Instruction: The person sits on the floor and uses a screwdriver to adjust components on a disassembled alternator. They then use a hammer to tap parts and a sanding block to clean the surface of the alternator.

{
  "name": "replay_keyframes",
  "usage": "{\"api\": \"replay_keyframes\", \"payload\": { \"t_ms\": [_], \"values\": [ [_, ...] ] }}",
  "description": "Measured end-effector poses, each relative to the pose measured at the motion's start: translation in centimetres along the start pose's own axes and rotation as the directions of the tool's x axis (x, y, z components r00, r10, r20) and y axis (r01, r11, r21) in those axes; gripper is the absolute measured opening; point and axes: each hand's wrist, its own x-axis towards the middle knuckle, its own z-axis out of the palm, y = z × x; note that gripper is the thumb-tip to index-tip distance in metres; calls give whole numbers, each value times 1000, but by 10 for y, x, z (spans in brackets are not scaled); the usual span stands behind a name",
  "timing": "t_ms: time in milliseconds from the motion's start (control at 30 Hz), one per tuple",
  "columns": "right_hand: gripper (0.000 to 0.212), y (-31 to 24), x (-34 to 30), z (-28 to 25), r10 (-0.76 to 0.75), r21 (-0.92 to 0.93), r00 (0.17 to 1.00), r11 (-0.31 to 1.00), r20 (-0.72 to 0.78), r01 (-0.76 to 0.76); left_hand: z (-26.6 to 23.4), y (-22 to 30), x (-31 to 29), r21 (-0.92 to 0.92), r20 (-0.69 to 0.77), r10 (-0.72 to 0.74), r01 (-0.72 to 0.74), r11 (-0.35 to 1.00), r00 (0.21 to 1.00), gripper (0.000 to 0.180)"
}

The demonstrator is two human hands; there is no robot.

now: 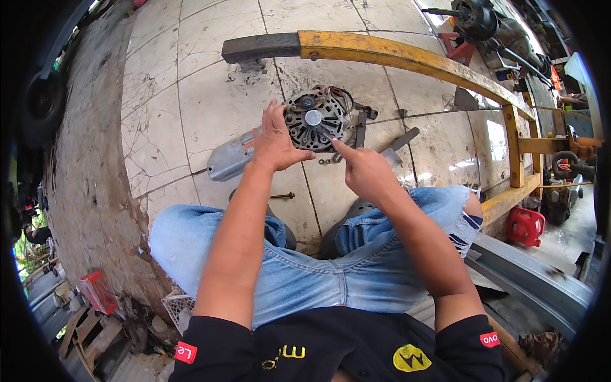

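Note:
A round vented alternator [328, 124] lies on the tiled floor in front of me, with a pale round cap at its middle and reddish wires along its far edge. My left hand [277, 143] is curved round its near left rim, fingers along the left side and thumb stretched below. The index finger of my right hand [366, 169] points out to the alternator's near right edge, with its other fingers curled in; I see nothing held there. Left of it lies a grey metal casing [230, 158], partly behind my left hand. A few small nuts [326, 162] sit near the right fingertip.
A long bolt [283, 195] lies between my feet. Flat metal bars [361, 129] and a dark blade-like strip [405, 137] rest to the right. A yellow steel frame [375, 52] spans the far side and right. A red plastic container [526, 226] stands at the right.

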Motion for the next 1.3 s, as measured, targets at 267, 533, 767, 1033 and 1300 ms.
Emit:
{"api": "replay_keyframes", "payload": {
  "t_ms": [267,533,767,1033,1300],
  "values": [
    [48,3,-4,-15,70,90,994,993,78,-77,-20,6,6,-14,95,29,-28,1000,995,133],
    [48,24,-3,-22,161,48,987,986,12,-161,-12,9,-5,72,48,-13,10,997,999,132],
    [45,10,2,-14,114,31,993,993,-9,-113,1,17,-8,91,-9,-51,51,995,999,133],
    [45,34,-1,-26,152,24,985,988,-77,-150,2,20,-11,116,-26,-80,83,990,996,135],
    [44,35,5,-26,188,6,982,982,10,-188,5,24,-11,95,-56,-88,93,991,995,135]
  ]
}}
